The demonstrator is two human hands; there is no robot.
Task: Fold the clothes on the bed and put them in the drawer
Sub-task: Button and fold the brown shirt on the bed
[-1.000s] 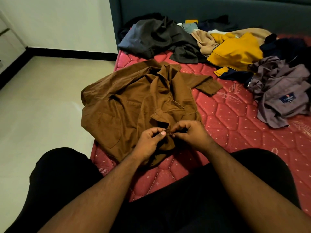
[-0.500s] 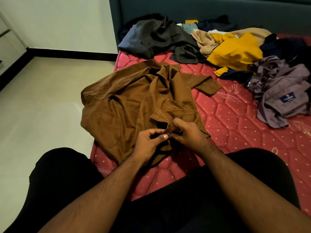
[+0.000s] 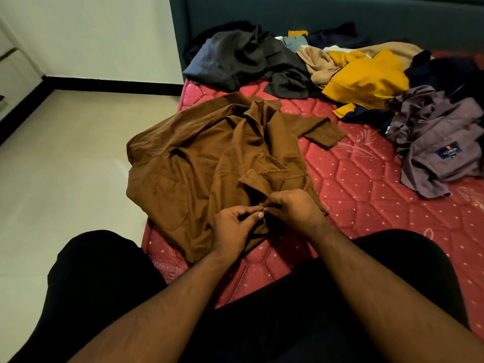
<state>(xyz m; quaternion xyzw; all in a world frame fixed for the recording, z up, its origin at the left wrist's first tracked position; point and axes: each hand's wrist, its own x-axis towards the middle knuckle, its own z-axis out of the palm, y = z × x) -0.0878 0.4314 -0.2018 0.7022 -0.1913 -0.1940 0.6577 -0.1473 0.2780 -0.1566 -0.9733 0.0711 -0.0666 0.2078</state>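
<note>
Buttoning looks like the step in hand: your left hand [image 3: 234,229] and right hand [image 3: 293,209] meet over the lower front of the brown shirt [image 3: 209,169], fingers curled, each pinching a bit of the front edge where the two sides come together. Whether a button sits between your fingertips is too small to tell. The shirt lies spread on the red mattress [image 3: 366,195], collar away from you, its left part hanging past the mattress edge toward the floor [image 3: 65,166], one sleeve reaching right. To do this well, keep the two front edges level before you close anything, or the shirt will fold crooked later. Hold the cloth taut with one hand and work with the other, small moves only. Then draw the overhanging side back onto the mattress so the whole shirt lies flat; folding with cloth off the edge risks it sliding down. Smooth the creases near the collar outward. Beyond the shirt wait the grey heap [image 3: 243,58] and a yellow garment [image 3: 366,77], and to its right a mauve shirt [image 3: 434,142], all unfolded, so the task is barely begun. No drawer is plainly in view.
</note>
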